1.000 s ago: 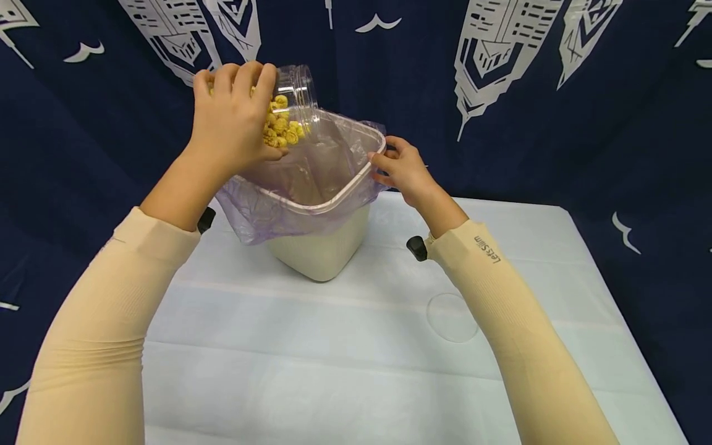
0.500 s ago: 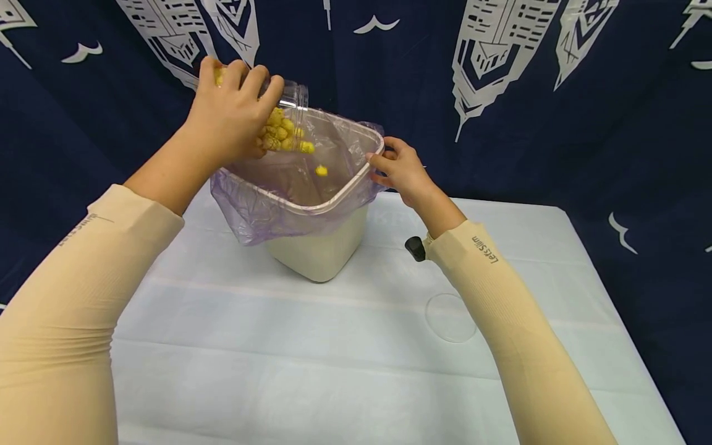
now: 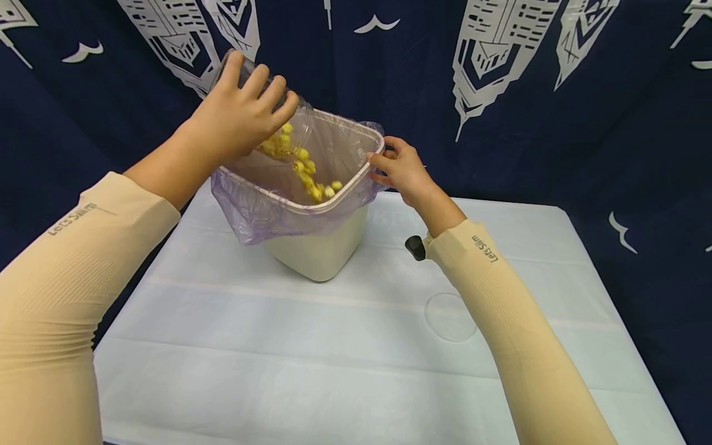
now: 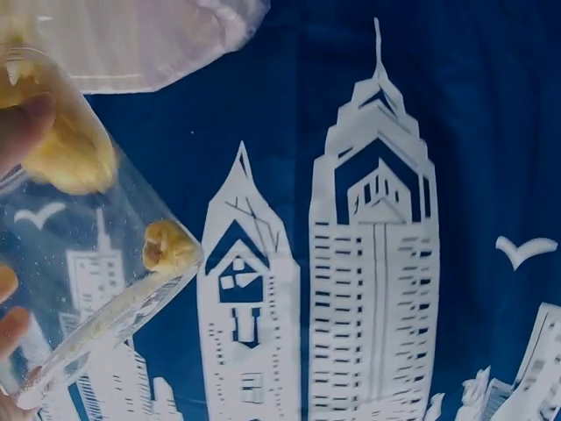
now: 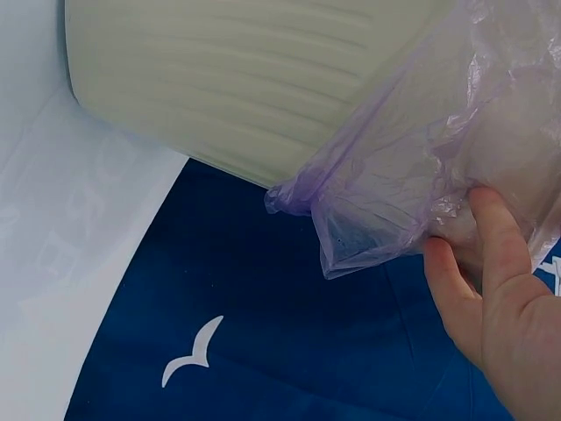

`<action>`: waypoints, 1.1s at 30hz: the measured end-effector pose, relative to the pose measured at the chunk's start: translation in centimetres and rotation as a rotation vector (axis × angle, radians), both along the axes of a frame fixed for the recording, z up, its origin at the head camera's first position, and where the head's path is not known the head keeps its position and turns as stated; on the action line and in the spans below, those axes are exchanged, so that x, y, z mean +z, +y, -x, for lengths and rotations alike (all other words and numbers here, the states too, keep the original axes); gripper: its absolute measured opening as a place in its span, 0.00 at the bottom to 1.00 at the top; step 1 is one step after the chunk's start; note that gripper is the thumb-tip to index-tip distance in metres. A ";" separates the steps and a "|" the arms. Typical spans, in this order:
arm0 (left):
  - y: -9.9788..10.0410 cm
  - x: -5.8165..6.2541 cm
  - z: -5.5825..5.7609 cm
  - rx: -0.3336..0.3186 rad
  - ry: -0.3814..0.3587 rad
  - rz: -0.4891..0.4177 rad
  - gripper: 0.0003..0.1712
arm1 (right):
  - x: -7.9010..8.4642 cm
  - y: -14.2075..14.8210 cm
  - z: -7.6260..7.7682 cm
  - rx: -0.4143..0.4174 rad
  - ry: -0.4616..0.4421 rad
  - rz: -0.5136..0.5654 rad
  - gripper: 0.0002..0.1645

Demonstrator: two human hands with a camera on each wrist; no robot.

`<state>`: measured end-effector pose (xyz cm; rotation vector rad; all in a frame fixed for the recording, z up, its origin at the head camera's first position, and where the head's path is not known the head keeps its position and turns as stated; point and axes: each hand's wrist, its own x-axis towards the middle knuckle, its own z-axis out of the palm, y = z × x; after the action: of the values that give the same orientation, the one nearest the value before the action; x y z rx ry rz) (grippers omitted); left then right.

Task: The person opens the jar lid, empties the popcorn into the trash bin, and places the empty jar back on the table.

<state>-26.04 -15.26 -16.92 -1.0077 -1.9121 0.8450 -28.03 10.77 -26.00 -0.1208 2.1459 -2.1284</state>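
My left hand (image 3: 236,117) grips a clear plastic jar (image 3: 305,118), tipped with its mouth down over a bin (image 3: 319,253). Yellow popcorn (image 3: 305,170) streams from the mouth into the bin. A thin purple plastic bag (image 3: 250,213) lines the bin and folds over its rim. In the left wrist view, a popcorn piece (image 4: 168,246) sits near the jar's base and more lie along its wall. At the bin's right corner, my right hand (image 3: 408,170) holds the rim with the bag, thumb on the near side; its fingertips press the bag in the right wrist view.
A thin clear round lid (image 3: 450,317) lies flat on the white-covered table (image 3: 278,364), left of the right forearm. Behind the table hangs a dark blue curtain (image 3: 406,80) with white building and bird prints.
The jar has tipped further mouth-down as my left hand turned. Popcorn went from staying in the jar, to one falling piece, to a stream. The right hand has stayed at the rim.
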 end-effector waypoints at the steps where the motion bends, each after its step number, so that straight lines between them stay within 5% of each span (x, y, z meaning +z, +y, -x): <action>1: 0.1 -0.1 0.1 -0.024 0.034 0.028 0.31 | 0.0 0.0 0.0 0.000 0.000 -0.001 0.34; 6: 0.9 -0.3 0.5 -0.124 0.156 0.206 0.22 | -0.1 0.2 0.1 -0.001 0.000 -0.014 0.34; 12: 1.8 -0.6 0.5 -0.155 0.159 0.333 0.22 | -0.1 0.2 0.1 -0.006 -0.008 -0.016 0.35; 24: 1.7 -0.7 0.4 -0.158 0.160 0.267 0.20 | 0.0 0.1 0.1 -0.009 -0.009 -0.017 0.35; 33: 1.1 -1.1 0.3 -0.144 0.173 0.082 0.22 | 0.0 0.0 0.0 -0.007 -0.012 -0.007 0.35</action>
<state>-26.35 -14.11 -17.98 -1.0718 -1.6514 0.9028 -28.07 10.78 -26.02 -0.0994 2.1502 -2.1196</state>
